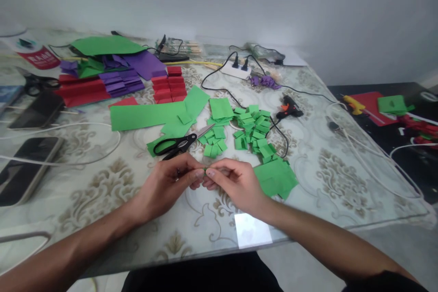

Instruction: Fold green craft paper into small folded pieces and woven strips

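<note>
My left hand (169,182) and my right hand (234,180) meet fingertip to fingertip low over the glass table (102,200). Between them they pinch a small piece of green paper (204,171), mostly hidden by the fingers. Both hands are closed in a pinch. Just beyond my hands lie black-handled scissors (181,143) and a scatter of small folded green paper pieces (251,127). A stack of green squares (275,177) rests right beside my right hand.
Large green sheets (147,115), red folded stacks (169,84) and purple paper (126,77) lie farther back. A black-and-orange glue gun (289,108) and a power strip (236,70) with cables sit back right. Two phones (23,169) lie at the left. A black side table (393,146) stands to the right.
</note>
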The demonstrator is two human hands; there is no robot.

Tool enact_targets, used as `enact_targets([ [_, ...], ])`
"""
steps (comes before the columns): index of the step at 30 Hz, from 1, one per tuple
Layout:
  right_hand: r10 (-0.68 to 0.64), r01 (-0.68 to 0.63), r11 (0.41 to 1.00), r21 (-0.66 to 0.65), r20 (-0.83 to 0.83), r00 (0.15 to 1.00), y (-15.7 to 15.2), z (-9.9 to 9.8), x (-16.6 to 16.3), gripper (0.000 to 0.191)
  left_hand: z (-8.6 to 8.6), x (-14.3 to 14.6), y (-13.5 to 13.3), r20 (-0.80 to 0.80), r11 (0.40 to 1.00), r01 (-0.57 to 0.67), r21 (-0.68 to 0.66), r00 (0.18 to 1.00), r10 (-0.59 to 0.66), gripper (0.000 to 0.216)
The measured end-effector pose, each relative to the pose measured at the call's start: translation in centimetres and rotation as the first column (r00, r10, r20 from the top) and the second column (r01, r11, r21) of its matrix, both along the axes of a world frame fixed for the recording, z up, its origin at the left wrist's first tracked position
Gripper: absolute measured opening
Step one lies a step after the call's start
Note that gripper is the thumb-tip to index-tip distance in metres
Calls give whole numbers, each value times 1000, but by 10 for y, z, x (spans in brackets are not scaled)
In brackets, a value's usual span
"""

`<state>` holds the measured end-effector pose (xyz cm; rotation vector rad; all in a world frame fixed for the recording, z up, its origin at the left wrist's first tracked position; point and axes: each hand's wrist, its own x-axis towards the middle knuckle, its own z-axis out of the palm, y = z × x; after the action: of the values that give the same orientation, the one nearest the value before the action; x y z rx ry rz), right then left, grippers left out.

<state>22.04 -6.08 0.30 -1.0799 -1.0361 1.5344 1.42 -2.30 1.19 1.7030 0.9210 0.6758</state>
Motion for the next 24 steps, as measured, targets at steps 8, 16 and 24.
enact_targets([
  [8,23,-29,997,67,94,995,-2,-1,1,24,7,0,0,-33,999,32,28,999,-31,23],
  [16,92,-93,994,-57,-14,996,2,1,3,32,15,-5,6,-60,997,23,73,998,-18,19],
  [24,196,-234,954,-188,-198,960,12,3,10,27,7,-5,9,7,997,46,67,999,-47,14],
])
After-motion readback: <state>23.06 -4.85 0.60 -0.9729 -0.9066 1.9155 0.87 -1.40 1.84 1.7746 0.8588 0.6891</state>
